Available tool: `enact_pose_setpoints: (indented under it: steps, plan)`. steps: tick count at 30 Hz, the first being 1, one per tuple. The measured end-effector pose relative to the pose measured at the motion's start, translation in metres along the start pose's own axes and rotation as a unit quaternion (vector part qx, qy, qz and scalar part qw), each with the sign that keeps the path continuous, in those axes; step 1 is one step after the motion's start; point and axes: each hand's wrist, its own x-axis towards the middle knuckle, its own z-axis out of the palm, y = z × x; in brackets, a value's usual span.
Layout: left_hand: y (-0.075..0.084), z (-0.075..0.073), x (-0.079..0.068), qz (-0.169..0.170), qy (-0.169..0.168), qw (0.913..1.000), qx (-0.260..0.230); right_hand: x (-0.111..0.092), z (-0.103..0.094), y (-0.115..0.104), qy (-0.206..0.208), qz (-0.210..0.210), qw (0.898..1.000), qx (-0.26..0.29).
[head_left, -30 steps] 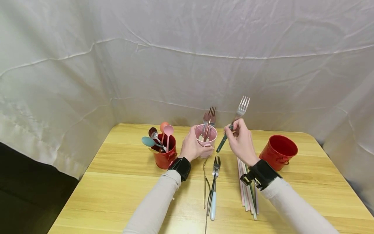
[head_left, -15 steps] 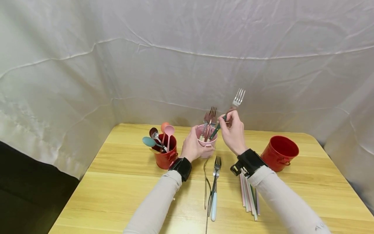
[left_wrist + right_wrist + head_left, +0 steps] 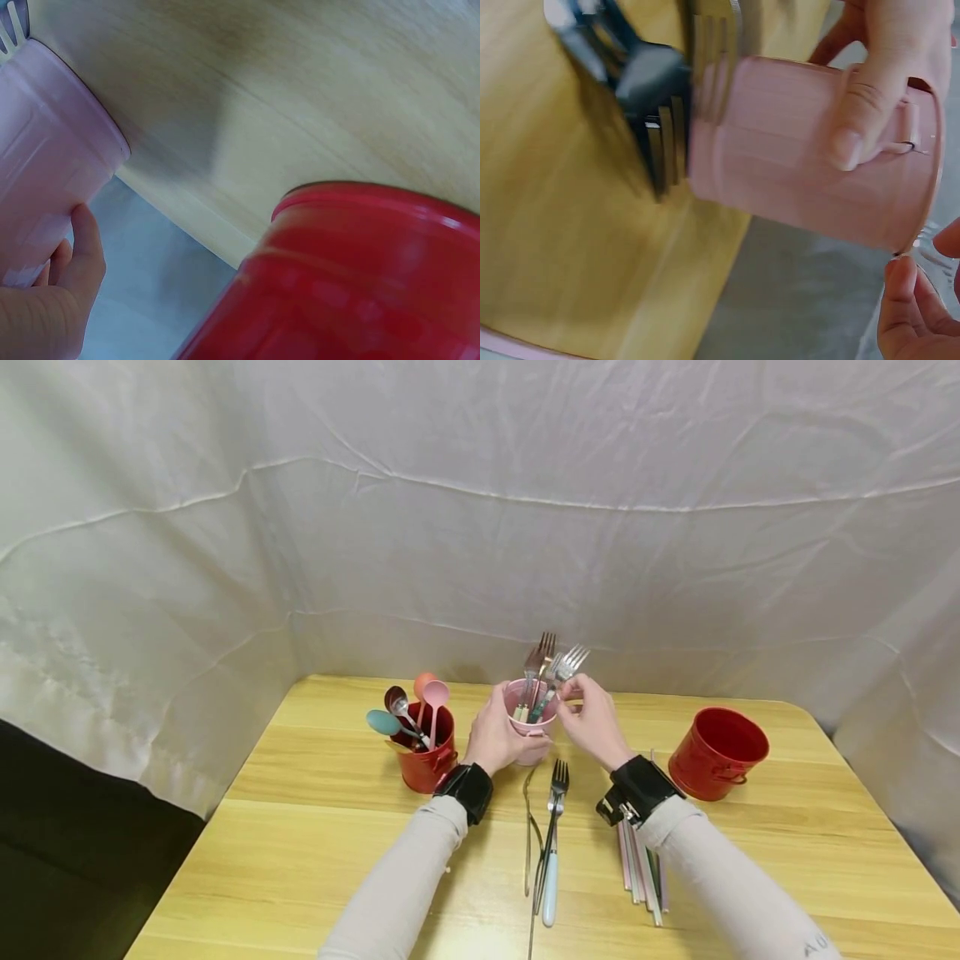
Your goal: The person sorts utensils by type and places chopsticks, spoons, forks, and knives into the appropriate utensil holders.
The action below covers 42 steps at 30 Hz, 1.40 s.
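My left hand (image 3: 497,735) grips a small pink bucket (image 3: 780,142), thumb across its front near the handle lug. Several forks stand in the bucket, tines up, copper-coloured ones (image 3: 547,645) among them. A silver fork with a green handle (image 3: 574,662) leans against the bucket's right side, its handle inside. Beside that fork's neck is my right hand (image 3: 592,718), fingertips right at the rim. The right wrist view has its thumb and fingers apart, with silver metal showing between them.
Left stands a red bucket (image 3: 423,770) of spoons; another red bucket (image 3: 716,756) stands at the right. Forks (image 3: 551,860) lie on the wooden table (image 3: 300,860) in front of the pink bucket. Pastel sticks (image 3: 642,881) lie under my right forearm. Grey cloth (image 3: 480,527) hangs behind.
My right hand has moved left to the pink bucket and lowered the green-handled fork into it; its fingers have since come apart. My left hand has stayed on the bucket.
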Motion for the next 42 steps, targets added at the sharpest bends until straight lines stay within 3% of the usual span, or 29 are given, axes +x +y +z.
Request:
enact_pose_setpoints:
  steps: [6,18,32,42]
  plan:
    - [0.0,0.0,0.001,0.001,-0.002,1.0,0.0,-0.013,-0.002,0.016,-0.017,0.004,1.0,-0.011]
    - [0.002,0.0,0.0,0.002,-0.002,1.0,-0.005,-0.04,-0.005,0.027,-0.13,0.001,0.991,-0.02]
    - [0.002,-0.001,0.0,-0.002,0.001,0.9999,-0.01,-0.076,-0.012,0.025,-0.251,-0.041,0.965,-0.068]
    - [0.003,-0.002,-0.001,-0.005,-0.002,1.0,-0.006,-0.1,-0.018,0.017,-0.315,-0.041,0.945,-0.071]
